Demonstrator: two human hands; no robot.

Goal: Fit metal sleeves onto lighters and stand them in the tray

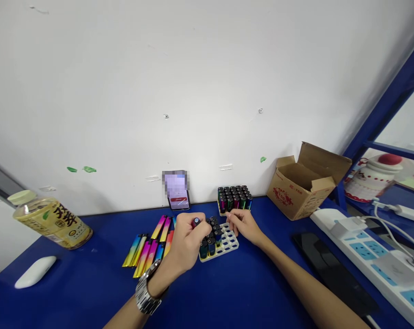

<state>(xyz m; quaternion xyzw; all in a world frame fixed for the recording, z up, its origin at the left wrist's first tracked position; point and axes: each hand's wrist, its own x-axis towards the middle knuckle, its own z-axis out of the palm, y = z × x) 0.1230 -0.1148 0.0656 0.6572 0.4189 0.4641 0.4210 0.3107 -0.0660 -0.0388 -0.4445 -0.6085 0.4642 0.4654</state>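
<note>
One dark cylinder (pixel 196 221), gripped in the closed left hand (pixel 189 240), its end showing between thumb and forefinger, just left of a white perforated tray (pixel 228 248) partly filled with upright dark cylinders (pixel 211 246). One right hand (pixel 245 225), fingers curled at the tray's far right corner, grip cannot be told, with a second batch of dark cylinders (pixel 235 201) just beyond it. Assorted multicoloured sticks (pixel 148 257), lying left of the left hand on the blue table (pixel 255 292).

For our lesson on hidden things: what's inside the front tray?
Dark cylinders stand in the left of the front tray; open holes show at right. Whatever the left hand covers can't be seen.
</note>
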